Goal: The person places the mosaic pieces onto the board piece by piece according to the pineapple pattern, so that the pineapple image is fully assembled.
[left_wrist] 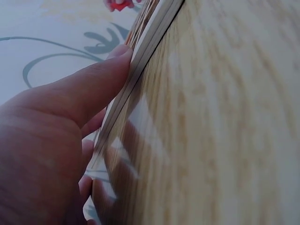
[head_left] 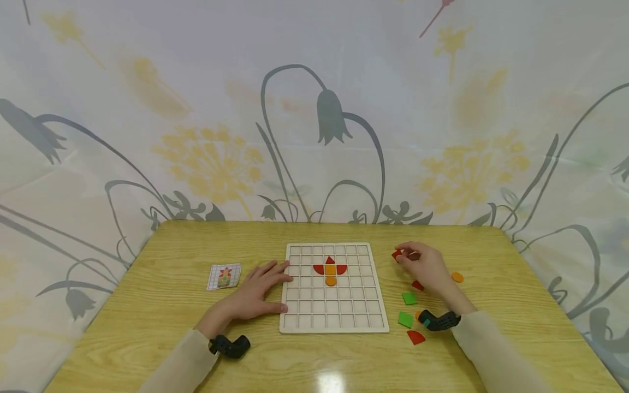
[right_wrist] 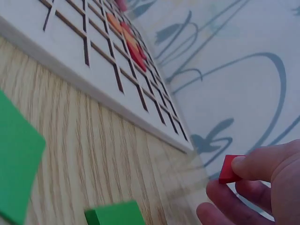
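Observation:
A white grid board (head_left: pixel 304 322) lies mid-table, carrying a red triangle (head_left: pixel 330 260), an orange square (head_left: pixel 331 269), an orange circle (head_left: pixel 331 281) and red quarter-circles (head_left: pixel 318 269) on both sides of the square. My left hand (head_left: pixel 257 292) rests along the board's left edge, fingers spread and fairly straight, thumb (left_wrist: pixel 105 75) against its side. To the right of the board, my right hand (head_left: pixel 426 267) pinches a small red tile (right_wrist: pixel 229 169) between thumb and fingers, raised above the table in the right wrist view. The fingers hide part of that tile.
Loose pieces lie right of the board: green squares (head_left: pixel 405 319), a red quarter-circle (head_left: pixel 415 337), another red piece (head_left: pixel 417 285) and an orange circle (head_left: pixel 457 277). A pattern card (head_left: pixel 224 277) lies left of my left hand. A flower-printed curtain (head_left: pixel 314 164) hangs behind the wooden table (head_left: pixel 162 305).

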A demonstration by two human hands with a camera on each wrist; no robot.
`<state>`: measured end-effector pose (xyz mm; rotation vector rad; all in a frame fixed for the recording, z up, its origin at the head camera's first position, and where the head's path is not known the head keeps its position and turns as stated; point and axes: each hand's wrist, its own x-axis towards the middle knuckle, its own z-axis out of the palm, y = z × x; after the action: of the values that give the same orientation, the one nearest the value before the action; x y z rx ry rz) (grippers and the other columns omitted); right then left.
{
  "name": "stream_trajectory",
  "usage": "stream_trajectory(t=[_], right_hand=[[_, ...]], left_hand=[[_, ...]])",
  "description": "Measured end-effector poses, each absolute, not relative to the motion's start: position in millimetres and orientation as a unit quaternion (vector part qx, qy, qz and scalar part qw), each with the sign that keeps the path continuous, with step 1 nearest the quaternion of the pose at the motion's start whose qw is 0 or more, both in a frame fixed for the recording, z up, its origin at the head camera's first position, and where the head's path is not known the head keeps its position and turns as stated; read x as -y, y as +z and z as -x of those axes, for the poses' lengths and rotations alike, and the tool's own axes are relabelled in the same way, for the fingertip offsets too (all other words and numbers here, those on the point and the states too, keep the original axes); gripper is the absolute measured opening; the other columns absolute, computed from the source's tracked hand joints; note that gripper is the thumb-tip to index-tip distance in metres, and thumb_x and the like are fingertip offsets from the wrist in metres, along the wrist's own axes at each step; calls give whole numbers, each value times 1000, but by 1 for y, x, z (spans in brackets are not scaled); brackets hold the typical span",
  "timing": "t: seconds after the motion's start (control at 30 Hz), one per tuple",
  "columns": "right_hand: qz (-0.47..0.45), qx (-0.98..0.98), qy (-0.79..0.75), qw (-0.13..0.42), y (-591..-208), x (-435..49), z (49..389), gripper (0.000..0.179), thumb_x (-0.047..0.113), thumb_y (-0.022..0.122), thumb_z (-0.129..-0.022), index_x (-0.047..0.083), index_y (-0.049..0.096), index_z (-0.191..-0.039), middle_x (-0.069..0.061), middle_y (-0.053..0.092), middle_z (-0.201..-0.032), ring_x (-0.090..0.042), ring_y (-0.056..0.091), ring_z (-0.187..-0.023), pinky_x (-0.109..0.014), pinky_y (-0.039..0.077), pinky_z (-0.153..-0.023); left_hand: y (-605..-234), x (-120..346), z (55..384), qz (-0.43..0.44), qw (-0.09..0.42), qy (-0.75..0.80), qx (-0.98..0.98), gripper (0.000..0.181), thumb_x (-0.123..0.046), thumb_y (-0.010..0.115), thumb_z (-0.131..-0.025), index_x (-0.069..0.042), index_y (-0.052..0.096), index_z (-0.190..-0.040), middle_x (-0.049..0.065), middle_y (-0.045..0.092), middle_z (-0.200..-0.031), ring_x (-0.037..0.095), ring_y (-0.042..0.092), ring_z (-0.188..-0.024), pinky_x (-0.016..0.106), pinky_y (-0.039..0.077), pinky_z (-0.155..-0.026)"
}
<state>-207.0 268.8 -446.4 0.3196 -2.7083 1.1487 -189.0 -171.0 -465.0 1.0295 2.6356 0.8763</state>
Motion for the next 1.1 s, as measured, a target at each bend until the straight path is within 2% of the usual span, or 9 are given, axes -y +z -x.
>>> stream_trajectory(t=[0.13,0.23,0.37,0.63,0.83,1.0,1.1], right_hand=[[-133,892,428,56,-443,-248,202,24,8,68,-95,-2,70,-117,-10,65,-97,-23,66,-80,-26,53,-59],[-152,887,435,39,-442,-234,198,25,9,67,-96,-1,70,-119,-9,67,-103,-21,64,-83,-27,53,-63],[-162,882,441,29,-444,-217,195,26,9,69,-95,-1,68,-120,-5,70,-101,-19,63,-87,-28,52,-71],[-183,882,432,46,-451,-185,192,11,6,75,-89,13,74,-98,5,70,-91,-13,60,-77,-26,50,-64],[-237,886,391,81,-461,-169,192,12,2,78,-85,13,77,-91,7,65,-87,-9,60,-77,-26,53,-66],[-233,890,387,63,-466,-164,193,15,4,79,-85,16,70,-86,8,63,-86,-7,58,-75,-25,51,-66],[-237,885,398,42,-467,-166,193,13,6,80,-85,16,71,-86,8,63,-87,-8,57,-75,-25,50,-66]], left_hand=[[-465,171,188,-345,90,294,-887,63,-46,70,-91,-15,53,-144,7,22,-164,37,10,-150,63,4,-116],[-465,171,188,-345,89,294,-887,63,-47,70,-91,-16,53,-144,6,22,-164,37,10,-150,63,4,-116],[-466,171,189,-347,84,292,-887,63,-47,70,-91,-16,53,-144,6,23,-164,37,11,-150,64,5,-116],[-466,171,189,-351,82,298,-884,63,-46,70,-91,-16,53,-144,7,23,-164,38,11,-150,64,5,-115],[-465,171,189,-349,85,297,-884,62,-46,69,-92,-16,53,-144,7,23,-164,38,11,-150,64,5,-115],[-464,171,188,-348,88,296,-885,62,-45,70,-92,-16,53,-144,7,23,-164,37,11,-150,64,5,-115],[-463,170,188,-348,88,296,-885,62,-44,70,-92,-15,53,-144,7,23,-164,38,11,-150,64,5,-115]])
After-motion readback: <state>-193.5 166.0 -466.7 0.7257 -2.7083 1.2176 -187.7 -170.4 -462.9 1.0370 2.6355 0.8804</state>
